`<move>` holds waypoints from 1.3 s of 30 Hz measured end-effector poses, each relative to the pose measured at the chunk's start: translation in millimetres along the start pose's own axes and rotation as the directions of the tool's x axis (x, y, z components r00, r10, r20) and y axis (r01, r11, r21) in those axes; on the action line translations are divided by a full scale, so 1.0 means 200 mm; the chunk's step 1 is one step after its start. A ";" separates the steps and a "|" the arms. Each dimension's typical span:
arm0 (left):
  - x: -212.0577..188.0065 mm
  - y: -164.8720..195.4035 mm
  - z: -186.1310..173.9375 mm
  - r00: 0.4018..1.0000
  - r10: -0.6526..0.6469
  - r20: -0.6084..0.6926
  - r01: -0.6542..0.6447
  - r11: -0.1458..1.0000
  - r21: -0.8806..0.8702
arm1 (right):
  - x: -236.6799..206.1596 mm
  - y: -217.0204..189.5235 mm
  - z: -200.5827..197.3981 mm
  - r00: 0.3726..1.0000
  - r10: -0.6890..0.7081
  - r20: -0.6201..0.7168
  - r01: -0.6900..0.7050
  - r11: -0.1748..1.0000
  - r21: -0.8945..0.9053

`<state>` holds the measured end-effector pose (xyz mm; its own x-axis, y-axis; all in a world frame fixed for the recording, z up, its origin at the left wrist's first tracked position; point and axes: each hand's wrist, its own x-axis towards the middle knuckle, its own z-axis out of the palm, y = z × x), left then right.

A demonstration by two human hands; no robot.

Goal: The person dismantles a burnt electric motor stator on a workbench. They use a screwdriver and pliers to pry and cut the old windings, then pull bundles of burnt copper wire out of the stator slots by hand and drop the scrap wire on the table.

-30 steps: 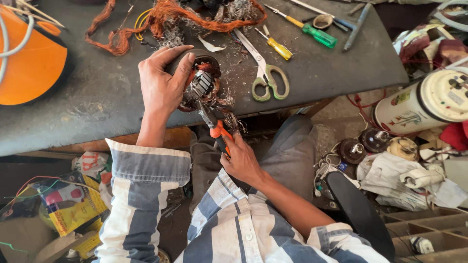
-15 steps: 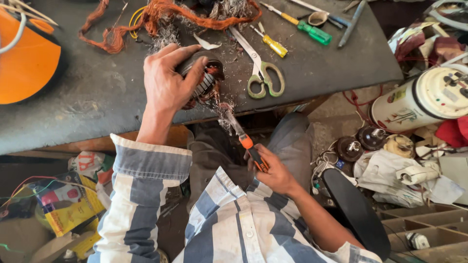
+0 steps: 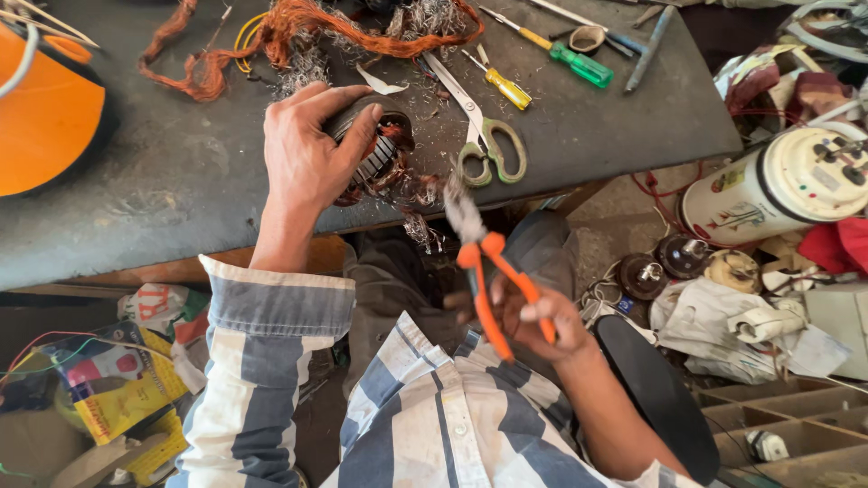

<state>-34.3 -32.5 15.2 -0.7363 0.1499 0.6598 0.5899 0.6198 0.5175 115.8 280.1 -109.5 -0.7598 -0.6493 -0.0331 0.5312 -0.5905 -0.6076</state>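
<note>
My left hand (image 3: 312, 154) grips a round motor stator (image 3: 378, 158) with copper windings, resting at the front edge of the dark workbench (image 3: 181, 190). My right hand (image 3: 524, 312) holds orange-handled pliers (image 3: 484, 262) below the bench edge, jaws pointing up toward the stator, handles spread. Loose wire strands hang between the stator and the pliers' jaws.
Green-handled scissors (image 3: 484, 145), a yellow screwdriver (image 3: 502, 86) and a green screwdriver (image 3: 570, 59) lie on the bench behind. A tangle of copper wire (image 3: 298, 23) lies at the back, an orange dish (image 3: 45, 117) at left. A white cylindrical appliance (image 3: 778, 194) and clutter sit on the floor at right.
My right hand has pulled the pliers down and to the right, away from the stator. My left hand has kept its grip on the stator.
</note>
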 end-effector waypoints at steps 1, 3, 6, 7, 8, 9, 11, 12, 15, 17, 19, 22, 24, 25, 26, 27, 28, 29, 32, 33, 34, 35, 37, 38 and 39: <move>0.00 0.00 0.00 1.000 -0.011 0.006 0.011 1.000 0.001 | -0.03 0.02 0.00 1.000 0.015 0.005 -0.014 0.998 -0.064; 0.00 0.00 0.01 0.999 -0.033 0.014 0.033 0.999 0.011 | -0.07 0.06 0.00 1.000 0.024 -0.020 -0.027 0.990 -0.135; 0.01 -0.01 0.01 0.999 -0.046 -0.006 0.046 0.999 0.019 | -0.11 0.06 -0.01 0.993 0.013 -0.117 -0.049 0.950 -0.309; 0.01 -0.01 0.01 0.999 -0.049 -0.005 0.049 0.998 0.028 | -0.12 0.04 -0.01 0.987 -0.002 -0.158 -0.059 0.924 -0.378; 0.02 -0.01 0.02 0.999 -0.051 -0.003 0.051 0.998 0.036 | -0.13 0.00 -0.02 0.978 -0.084 -0.189 -0.026 0.858 -0.513; 0.02 -0.02 0.02 0.999 -0.052 -0.002 0.052 0.998 0.042 | -0.13 -0.06 -0.03 0.963 -0.170 -0.208 -0.002 0.770 -0.638; 0.04 -0.02 0.04 0.999 -0.033 -0.004 0.033 0.996 0.082 | -0.10 -0.15 -0.02 0.905 -0.269 -0.329 -0.091 0.634 -0.768; 0.06 -0.02 0.05 1.000 -0.022 -0.006 0.022 0.995 0.102 | -0.07 -0.23 -0.02 0.854 -0.287 -0.435 -0.191 0.604 -0.773; 0.09 -0.02 0.06 0.999 -0.050 0.015 0.049 0.995 0.089 | 0.10 -0.48 0.01 0.808 -0.547 -0.221 -0.418 -0.266 -0.869; 0.11 -0.02 0.06 0.989 -0.135 0.064 0.129 0.988 0.088 | 0.23 -0.57 0.07 0.763 -0.640 -0.091 -0.441 -0.412 -0.797; 0.12 -0.02 0.07 0.980 -0.177 0.086 0.168 0.980 0.103 | 0.36 -0.64 0.13 0.726 -0.680 0.104 -0.370 -0.513 -0.774; 0.15 -0.04 0.09 0.995 -0.098 0.033 0.091 0.982 0.164 | 0.46 -0.64 0.24 0.678 -0.669 0.304 -0.230 -0.586 -0.777; 0.16 -0.04 0.10 1.000 0.020 -0.012 -0.017 0.976 0.218 | 0.54 -0.57 0.31 0.705 -0.623 0.339 -0.101 -0.561 -0.822; 0.16 -0.04 0.11 0.998 -0.062 0.027 0.056 0.978 0.201 | 0.58 -0.52 0.34 0.738 -0.586 0.335 -0.024 -0.519 -0.855; 0.17 -0.04 0.11 0.988 -0.139 0.065 0.125 0.975 0.186 | 0.64 -0.47 0.36 0.743 -0.564 0.360 -0.020 -0.557 -0.830; 0.18 -0.04 0.12 0.972 -0.212 0.102 0.192 0.966 0.174 | 0.69 -0.42 0.38 0.747 -0.540 0.388 -0.014 -0.595 -0.803; 0.18 -0.04 0.12 0.973 -0.211 0.097 0.192 0.966 0.173 | 0.74 -0.38 0.40 0.779 -0.508 0.367 -0.028 -0.613 -0.790; 0.18 -0.04 0.13 0.973 -0.211 0.093 0.193 0.966 0.172 | 0.79 -0.35 0.41 0.810 -0.475 0.344 -0.040 -0.629 -0.776; 0.19 -0.05 0.12 0.989 -0.139 0.053 0.129 0.979 0.160 | 0.83 -0.30 0.41 0.801 -0.445 0.400 -0.009 -0.677 -0.736; 0.19 -0.05 0.11 0.994 -0.107 0.036 0.101 0.983 0.153 | 0.84 -0.29 0.41 0.784 -0.443 0.436 0.010 -0.692 -0.722; 0.19 -0.05 0.11 0.989 -0.136 0.052 0.127 0.980 0.150 | 0.83 -0.28 0.40 0.787 -0.435 0.436 0.017 -0.692 -0.721; 0.19 -0.05 0.11 0.984 -0.162 0.070 0.151 0.978 0.147 | 0.83 -0.28 0.40 0.791 -0.430 0.436 0.020 -0.693 -0.721; 0.20 -0.05 0.11 0.974 -0.200 0.103 0.185 0.972 0.144 | 0.82 -0.28 0.39 0.792 -0.420 0.444 0.024 -0.704 -0.710; 0.20 -0.04 0.11 0.970 -0.214 0.117 0.196 0.969 0.148 | 0.82 -0.28 0.38 0.789 -0.414 0.454 0.027 -0.715 -0.699; 0.20 -0.04 0.11 0.965 -0.229 0.128 0.209 0.966 0.153 | 0.82 -0.28 0.38 0.787 -0.405 0.466 0.033 -0.726 -0.687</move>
<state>-75.2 -14.7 26.5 -0.8882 0.1013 0.4483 0.3652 0.7476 0.5548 -9.8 170.3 -20.6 -0.6379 -0.4953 0.5897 -0.6685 0.7363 -0.1048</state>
